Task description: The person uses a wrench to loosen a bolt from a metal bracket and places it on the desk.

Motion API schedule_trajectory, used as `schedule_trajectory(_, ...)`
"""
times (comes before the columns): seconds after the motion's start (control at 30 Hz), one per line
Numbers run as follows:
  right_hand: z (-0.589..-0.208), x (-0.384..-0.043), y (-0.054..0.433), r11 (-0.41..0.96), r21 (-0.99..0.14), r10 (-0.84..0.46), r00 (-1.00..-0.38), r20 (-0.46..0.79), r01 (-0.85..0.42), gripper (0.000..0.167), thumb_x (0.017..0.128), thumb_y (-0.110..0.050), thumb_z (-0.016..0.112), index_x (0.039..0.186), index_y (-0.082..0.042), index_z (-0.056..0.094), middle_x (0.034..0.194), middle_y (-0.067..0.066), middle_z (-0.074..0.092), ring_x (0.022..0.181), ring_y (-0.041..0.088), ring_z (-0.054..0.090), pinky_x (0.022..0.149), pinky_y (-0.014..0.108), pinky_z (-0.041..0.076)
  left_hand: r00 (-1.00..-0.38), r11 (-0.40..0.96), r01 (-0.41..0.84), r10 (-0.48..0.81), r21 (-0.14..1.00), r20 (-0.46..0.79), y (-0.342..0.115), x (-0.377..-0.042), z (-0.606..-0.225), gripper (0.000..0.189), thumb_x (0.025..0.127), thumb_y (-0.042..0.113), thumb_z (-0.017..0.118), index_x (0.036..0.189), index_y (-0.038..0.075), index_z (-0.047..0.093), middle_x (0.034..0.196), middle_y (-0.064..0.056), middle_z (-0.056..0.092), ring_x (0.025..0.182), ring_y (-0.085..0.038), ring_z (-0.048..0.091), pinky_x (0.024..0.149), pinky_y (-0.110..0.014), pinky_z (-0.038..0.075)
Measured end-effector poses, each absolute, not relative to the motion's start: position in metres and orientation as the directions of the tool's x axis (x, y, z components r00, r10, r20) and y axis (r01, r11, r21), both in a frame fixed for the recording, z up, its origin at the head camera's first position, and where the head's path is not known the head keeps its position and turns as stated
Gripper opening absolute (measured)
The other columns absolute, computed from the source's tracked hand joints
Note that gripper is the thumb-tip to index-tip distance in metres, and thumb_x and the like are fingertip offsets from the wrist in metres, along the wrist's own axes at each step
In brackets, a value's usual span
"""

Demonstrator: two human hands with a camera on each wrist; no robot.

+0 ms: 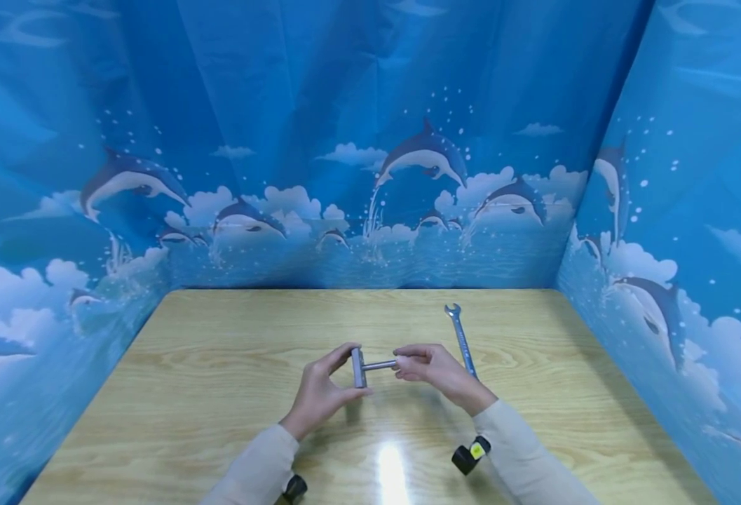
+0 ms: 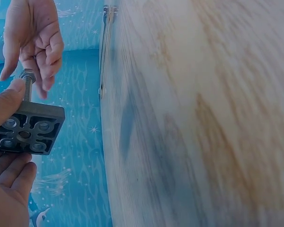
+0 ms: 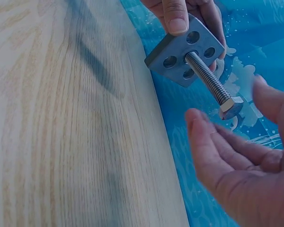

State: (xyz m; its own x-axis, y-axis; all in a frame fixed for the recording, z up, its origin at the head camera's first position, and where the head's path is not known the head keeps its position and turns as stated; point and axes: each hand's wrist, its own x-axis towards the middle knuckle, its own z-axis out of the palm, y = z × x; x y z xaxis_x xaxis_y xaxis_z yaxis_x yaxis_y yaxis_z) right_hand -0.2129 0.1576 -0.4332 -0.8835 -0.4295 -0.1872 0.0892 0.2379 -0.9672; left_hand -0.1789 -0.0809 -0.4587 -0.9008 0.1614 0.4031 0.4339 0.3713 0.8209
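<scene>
My left hand [image 1: 322, 386] grips a square grey metal plate [image 1: 359, 368] by its edges, thumb on one side and fingers on the other. Round holes near the corners of the plate [image 3: 170, 62] show in the right wrist view. From its centre a threaded hex bolt [image 3: 209, 79] sticks out, its head pointing toward my right hand [image 1: 433, 368]. In the right wrist view the thumb and fingers of that hand stand apart around the bolt head, with a gap on either side. Ribs and recessed holes mark the plate's other face [image 2: 31, 127].
An open-ended wrench [image 1: 461, 340] lies on the wooden table [image 1: 238, 330], its near end hidden behind my right hand and wrist. Blue dolphin-printed curtains [image 1: 320, 140] surround the table at the back and sides. Both held parts are above the tabletop.
</scene>
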Motion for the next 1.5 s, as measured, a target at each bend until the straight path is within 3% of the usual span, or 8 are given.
schedule_trajectory(0.13,-0.4331,-0.2138,0.1579,0.221,-0.965,-0.46,-0.858,-0.23,0.14,0.073,0.097,-0.052,0.047,0.127,0.014,0.049,0.112,0.021,0.065,0.106,0.035,0.063,0.092,0.035,0.056,-0.894,0.373,0.447,0.161,0.813,0.417,-0.0805,-0.1793,-0.4584,0.074,0.061,0.008,0.089,0.128,0.008,0.059,0.13,-0.011,0.06,0.12,-0.024,0.058,0.101,-0.03,0.048)
schedule_trajectory(0.37,-0.4301,-0.2135,0.1561,0.251,-0.944,-0.443,-0.842,-0.309,0.215,0.08,0.095,-0.061,0.042,0.109,0.015,0.06,0.084,0.008,0.068,0.076,0.017,0.067,0.08,0.037,0.06,-0.887,0.383,0.46,0.172,0.801,0.427,-0.0801,-0.18,-0.4571,0.074,0.061,0.008,0.089,0.129,0.007,0.058,0.13,-0.013,0.06,0.12,-0.024,0.058,0.101,-0.03,0.048)
schedule_trajectory(0.53,-0.4295,-0.2144,0.1542,0.274,-0.948,-0.413,-0.87,-0.268,0.161,0.059,0.095,-0.046,0.056,0.105,0.011,0.062,0.079,0.004,0.066,0.069,0.012,0.062,0.073,0.035,0.059,-0.886,0.385,0.463,0.174,0.798,0.43,-0.0798,-0.1808,-0.4561,0.075,0.061,0.01,0.089,0.129,0.008,0.058,0.13,-0.011,0.06,0.119,-0.023,0.058,0.101,-0.029,0.048)
schedule_trajectory(0.7,-0.4303,-0.2148,0.1557,0.278,-0.957,-0.367,-0.911,-0.187,0.084,0.031,0.089,-0.021,0.069,0.112,0.0,0.066,0.096,0.013,0.067,0.085,0.021,0.064,0.085,0.044,0.058,-0.89,0.375,0.456,0.171,0.807,0.423,-0.0798,-0.1813,-0.4559,0.074,0.061,0.009,0.089,0.128,0.008,0.059,0.129,-0.01,0.061,0.119,-0.022,0.058,0.101,-0.029,0.048)
schedule_trajectory(1.0,-0.4284,-0.2129,0.1556,0.265,-0.963,-0.338,-0.929,-0.148,0.057,0.032,0.085,-0.004,0.071,0.116,-0.002,0.065,0.103,0.01,0.067,0.089,0.017,0.063,0.088,0.043,0.057,-0.892,0.38,0.452,0.178,0.807,0.416,-0.0797,-0.181,-0.4546,0.075,0.062,0.011,0.089,0.129,0.009,0.057,0.13,-0.012,0.06,0.12,-0.023,0.058,0.101,-0.03,0.048)
schedule_trajectory(1.27,-0.4298,-0.2109,0.1573,0.26,-0.962,-0.417,-0.888,-0.194,0.088,0.044,0.093,-0.028,0.064,0.127,0.0,0.058,0.116,0.014,0.066,0.101,0.023,0.065,0.095,0.041,0.054,-0.897,0.384,0.442,0.172,0.811,0.407,-0.0796,-0.1794,-0.4552,0.075,0.061,0.012,0.089,0.129,0.008,0.057,0.13,-0.012,0.06,0.12,-0.023,0.058,0.101,-0.029,0.048)
schedule_trajectory(1.37,-0.4306,-0.2109,0.1585,0.246,-0.961,-0.45,-0.863,-0.228,0.126,0.059,0.098,-0.044,0.05,0.122,0.01,0.057,0.106,0.017,0.069,0.092,0.023,0.067,0.092,0.043,0.056,-0.893,0.387,0.449,0.172,0.805,0.415,-0.0788,-0.1791,-0.4561,0.074,0.061,0.011,0.089,0.129,0.007,0.058,0.13,-0.011,0.06,0.12,-0.023,0.058,0.101,-0.028,0.048)
schedule_trajectory(1.5,-0.4295,-0.211,0.1576,0.253,-0.943,-0.421,-0.853,-0.307,0.215,0.082,0.095,-0.064,0.038,0.108,0.013,0.062,0.086,0.01,0.07,0.074,0.014,0.067,0.079,0.035,0.061,-0.887,0.39,0.461,0.174,0.797,0.428,-0.0785,-0.1791,-0.4565,0.074,0.061,0.01,0.089,0.128,0.006,0.059,0.129,-0.01,0.061,0.12,-0.022,0.058,0.101,-0.027,0.047)
